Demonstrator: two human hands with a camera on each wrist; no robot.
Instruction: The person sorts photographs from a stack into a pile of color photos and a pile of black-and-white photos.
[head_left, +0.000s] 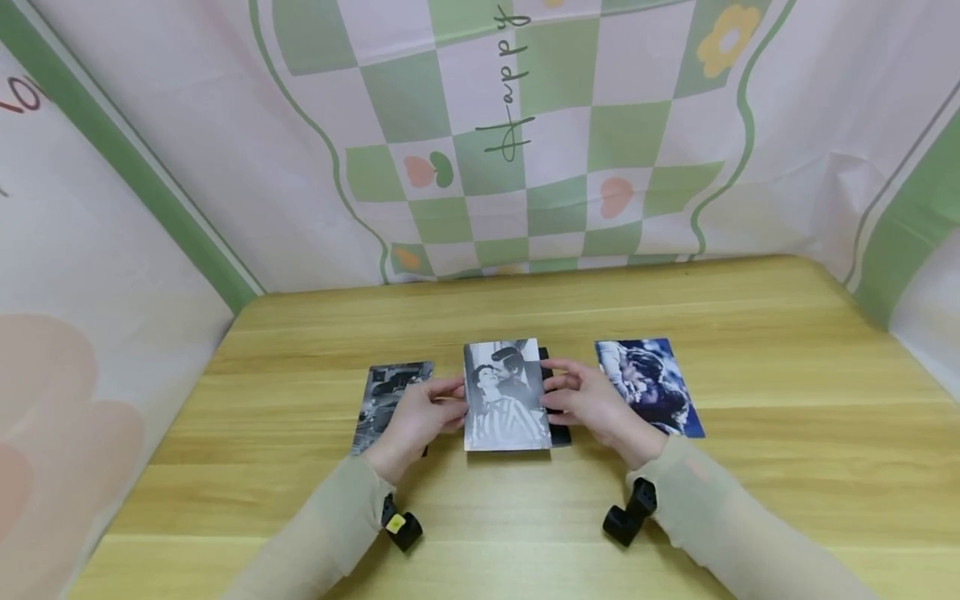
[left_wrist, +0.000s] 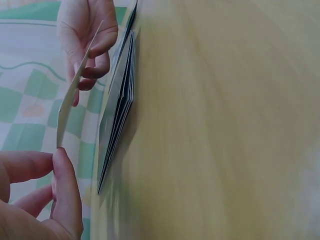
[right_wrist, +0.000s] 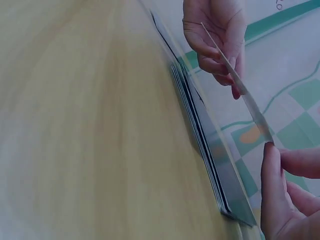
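Observation:
A black-and-white photo card (head_left: 504, 400) of two people is held by its side edges a little above the wooden table (head_left: 750, 333). My left hand (head_left: 450, 404) pinches its left edge and my right hand (head_left: 555, 400) pinches its right edge. Under it lies a dark stack of cards (head_left: 558, 433), mostly hidden in the head view. In the left wrist view the card (left_wrist: 75, 90) is lifted clear of the stack (left_wrist: 117, 110), with my left thumb and finger (left_wrist: 52, 157) on its near edge. The right wrist view shows the card (right_wrist: 240, 85), the stack (right_wrist: 210, 155) and my right hand (right_wrist: 280, 160).
A black-and-white photo (head_left: 390, 392) lies flat left of the stack, partly under my left hand. A blue-toned photo (head_left: 651, 383) lies flat to the right. Patterned green and pink cloth walls (head_left: 480, 150) close the table at the back and sides.

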